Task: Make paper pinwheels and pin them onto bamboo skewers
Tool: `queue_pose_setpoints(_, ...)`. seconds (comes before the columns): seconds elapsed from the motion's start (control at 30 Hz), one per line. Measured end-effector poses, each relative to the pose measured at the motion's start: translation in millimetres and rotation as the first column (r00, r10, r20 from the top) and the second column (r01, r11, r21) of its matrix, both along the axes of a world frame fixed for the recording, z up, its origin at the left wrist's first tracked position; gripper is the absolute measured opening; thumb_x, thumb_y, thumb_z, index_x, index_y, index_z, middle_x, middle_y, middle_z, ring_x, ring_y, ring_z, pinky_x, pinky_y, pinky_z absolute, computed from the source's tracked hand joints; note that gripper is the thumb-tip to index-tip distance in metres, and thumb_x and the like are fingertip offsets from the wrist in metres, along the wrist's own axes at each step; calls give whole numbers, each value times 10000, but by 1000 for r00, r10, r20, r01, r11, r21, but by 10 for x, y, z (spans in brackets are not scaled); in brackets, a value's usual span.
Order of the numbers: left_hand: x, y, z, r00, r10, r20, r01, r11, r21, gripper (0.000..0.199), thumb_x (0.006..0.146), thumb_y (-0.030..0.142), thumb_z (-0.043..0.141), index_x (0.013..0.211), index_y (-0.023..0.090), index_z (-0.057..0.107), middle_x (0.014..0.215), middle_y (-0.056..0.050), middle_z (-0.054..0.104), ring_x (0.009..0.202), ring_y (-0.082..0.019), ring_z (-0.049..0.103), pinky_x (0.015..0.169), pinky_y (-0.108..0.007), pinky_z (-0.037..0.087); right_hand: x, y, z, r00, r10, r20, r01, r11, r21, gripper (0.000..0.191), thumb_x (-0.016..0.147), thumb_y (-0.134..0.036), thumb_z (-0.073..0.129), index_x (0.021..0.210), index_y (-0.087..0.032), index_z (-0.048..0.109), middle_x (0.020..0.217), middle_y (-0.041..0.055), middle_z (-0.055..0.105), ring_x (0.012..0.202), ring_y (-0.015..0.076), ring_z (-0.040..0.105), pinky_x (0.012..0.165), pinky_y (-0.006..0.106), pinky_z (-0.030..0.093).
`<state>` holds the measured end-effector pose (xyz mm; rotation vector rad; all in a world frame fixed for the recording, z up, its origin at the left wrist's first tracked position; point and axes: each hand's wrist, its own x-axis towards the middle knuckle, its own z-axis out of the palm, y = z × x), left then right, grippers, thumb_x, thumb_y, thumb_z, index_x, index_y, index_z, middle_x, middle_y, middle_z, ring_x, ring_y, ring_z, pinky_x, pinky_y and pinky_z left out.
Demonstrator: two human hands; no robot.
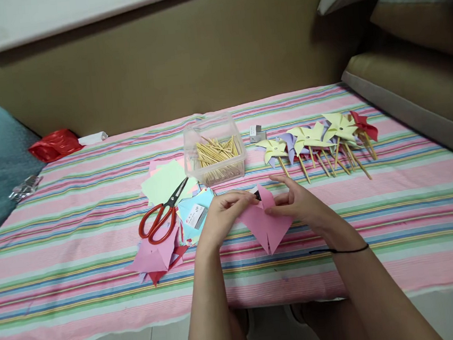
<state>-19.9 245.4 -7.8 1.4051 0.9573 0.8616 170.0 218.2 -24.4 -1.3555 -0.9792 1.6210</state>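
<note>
Two hands are held above a striped cloth (83, 221), and one pink paper (266, 227) is kept between them, with its slit corner pointed toward the cloth's near edge. The paper's upper left part is pinched between thumb and fingers by the left hand (226, 213); a raised flap is gripped by the right hand (299, 200). Something small and dark (257, 195) is partly covered beside the left fingers and cannot be clearly made out. Sticks (217, 152) are held in a clear box (191, 160) beyond the hands. Red-handled scissors (169, 203) are laid across coloured sheets (161, 179) at left; pinwheels (309, 136) are gathered at right.
</note>
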Motion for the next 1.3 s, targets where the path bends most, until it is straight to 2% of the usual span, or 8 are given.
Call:
queue_pose_setpoints(0.1,24,-10,-21,1000,2,10,-2,999,-47,185,738,344,703,706,166,739,832,-62,706,791,-170,622,707,-267,450,3,-12,18,1000,11,-20,-11,1000,12,972,627,-204,789,1423,-206,231,729,4,704,686,197,659,569,265,463)
queue_pose_setpoints(0.23,50,-30,-23,1000,-13,13,15,988,-152,219,648,308,779,790,169,687,585,18,573,548,-100,496,535,-234,342,8,-25,13,999,23,-30,-22,999,42,893,649,-233,770,1400,-214,287,673,-27,678,598,161,622,510,232,408)
queue_pose_setpoints(0.37,54,-41,19,998,-31,55,41,979,-198,270,634,299,792,825,173,648,720,-7,622,656,-115,551,594,-226,363,5,-21,4,999,23,-47,-21,999,40,906,621,-226,785,1388,-223,302,685,-26,684,610,166,630,521,240,425)
queue_pose_setpoints(0.53,45,-41,48,999,-31,36,37,980,-197,231,727,398,707,788,179,666,690,3,604,577,-97,483,518,-219,298,-3,-19,-16,999,30,-36,-28,999,40,916,625,-202,790,1391,-221,288,673,-25,682,627,180,641,539,256,448)
queue_pose_setpoints(0.77,46,-42,84,1000,-3,18,6,988,-153,318,819,442,593,794,165,748,831,-58,683,769,-161,566,640,-234,397,-18,-18,-52,999,33,33,-34,998,48,888,612,-211,792,1368,-220,325,705,-4,704,695,219,667,586,296,485)
queue_pose_setpoints(0.97,40,-50,52,1000,1,19,1,988,-152,221,737,374,697,672,163,693,860,-46,681,766,-151,581,658,-238,414,-30,5,-104,995,70,68,-75,995,70,870,621,-209,785,1360,-226,325,716,-8,705,706,213,663,605,294,469)
queue_pose_setpoints(1.17,15,-33,-9,999,-50,-1,48,967,-252,296,644,336,786,830,169,627,703,-22,650,669,-139,589,611,-242,400,-19,-1,-53,997,59,58,-64,995,77,854,637,-212,776,1366,-222,332,689,-19,695,667,199,657,564,269,437)
queue_pose_setpoints(1.3,14,-28,-16,999,-44,-33,35,973,-227,317,637,350,788,825,162,616,731,-22,646,669,-127,585,602,-231,403,-18,-11,3,998,64,-1,-64,996,54,891,631,-203,778,1390,-207,312,701,-10,708,667,198,663,562,263,439)
